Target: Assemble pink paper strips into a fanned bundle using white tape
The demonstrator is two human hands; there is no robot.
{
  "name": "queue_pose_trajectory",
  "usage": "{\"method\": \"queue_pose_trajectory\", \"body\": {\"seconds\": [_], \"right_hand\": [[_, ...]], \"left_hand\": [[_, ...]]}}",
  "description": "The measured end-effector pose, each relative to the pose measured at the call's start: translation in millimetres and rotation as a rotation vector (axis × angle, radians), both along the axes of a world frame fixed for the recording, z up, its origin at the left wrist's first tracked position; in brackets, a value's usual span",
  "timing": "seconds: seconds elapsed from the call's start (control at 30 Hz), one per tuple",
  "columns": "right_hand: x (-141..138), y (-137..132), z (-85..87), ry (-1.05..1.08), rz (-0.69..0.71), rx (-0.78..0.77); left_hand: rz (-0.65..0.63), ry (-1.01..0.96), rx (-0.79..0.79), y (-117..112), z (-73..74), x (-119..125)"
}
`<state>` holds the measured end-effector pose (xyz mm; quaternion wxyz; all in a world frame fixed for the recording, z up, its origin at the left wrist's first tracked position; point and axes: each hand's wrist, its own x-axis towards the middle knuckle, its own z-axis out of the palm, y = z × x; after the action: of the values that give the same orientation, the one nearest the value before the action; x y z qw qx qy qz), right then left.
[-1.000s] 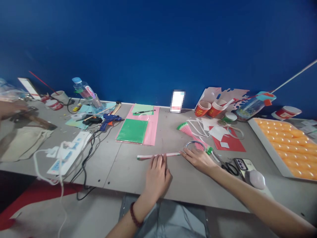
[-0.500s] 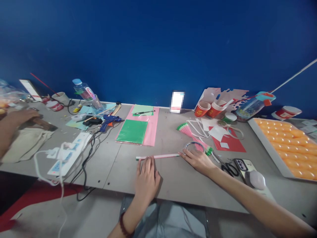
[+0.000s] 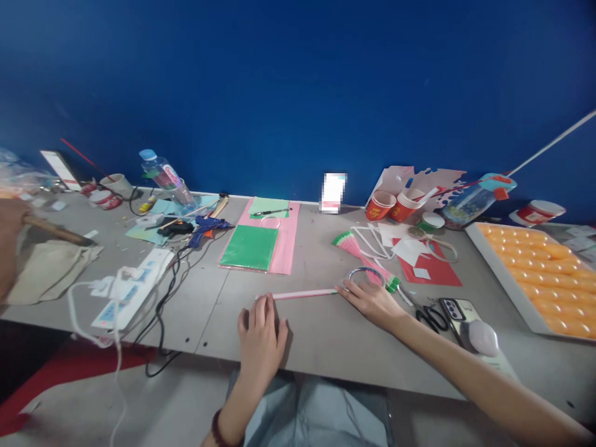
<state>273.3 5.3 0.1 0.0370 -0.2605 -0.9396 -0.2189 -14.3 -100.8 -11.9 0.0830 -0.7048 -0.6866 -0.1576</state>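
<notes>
A narrow folded paper strip (image 3: 302, 293), pink and white with a bit of green at its right end, lies across the grey table in front of me. The fingertips of my left hand (image 3: 261, 340) rest on its left end, fingers stretched out. At the other end, the fingers of my right hand (image 3: 376, 305) lie flat on the strip, also outstretched. A shiny ring, perhaps a tape roll (image 3: 365, 269), sits just behind my right hand, partly covered by it. Beyond that lies a pleated pink-and-green paper piece (image 3: 347, 243).
Scissors (image 3: 432, 318) and a phone (image 3: 452, 308) lie to the right, near a tray of orange balls (image 3: 535, 273). Green sheets (image 3: 249, 247) lie behind the strip. Leftward are a glue gun (image 3: 207, 228), a power strip (image 3: 133, 288) and another person's hand (image 3: 10, 233) near a wooden-handled tool.
My left hand has slid left along the strip to its end. My right hand has stayed in place. At the far left, the other person's hand has moved left.
</notes>
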Motion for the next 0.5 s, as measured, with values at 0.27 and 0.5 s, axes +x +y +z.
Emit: {"method": "queue_pose_trajectory", "body": {"seconds": [0.27,0.5], "right_hand": [[0,-1,7.0,0.112,-0.056,-0.116],[-10,-2,9.1,0.286,-0.132,-0.205]], "left_hand": [[-0.141,-0.087,0.066,40,34.2,18],[-0.677,-0.134,-0.211,106,36.9,62]]}}
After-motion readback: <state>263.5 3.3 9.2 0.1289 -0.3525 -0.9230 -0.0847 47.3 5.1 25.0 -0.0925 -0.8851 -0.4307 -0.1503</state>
